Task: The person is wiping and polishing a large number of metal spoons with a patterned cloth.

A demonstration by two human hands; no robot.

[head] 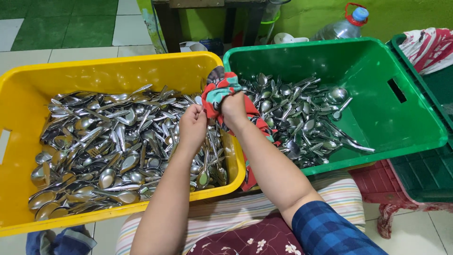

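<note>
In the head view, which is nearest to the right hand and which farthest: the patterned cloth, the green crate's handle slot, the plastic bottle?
From the right hand:
1. Patterned cloth, gripped in the hand itself.
2. Handle slot, in the green crate's right wall.
3. Plastic bottle, behind the crate at the top.

The spoons (118, 151) in the yellow crate (28, 80) are shiny metal, smooth and silver. The spoons in the green crate (377, 61) are shiny metal too. Both crates are hard plastic, smooth and a bit glossy. The right hand (233, 109) is wrapped in a soft cloth (218, 90) with red and teal patches, and it looks matt and crumpled. The bottle (342, 27) behind is clear plastic with a blue cap. The floor (85, 52) is smooth tile, white and green. The sleeve (330, 231) is blue checked cloth.
</note>
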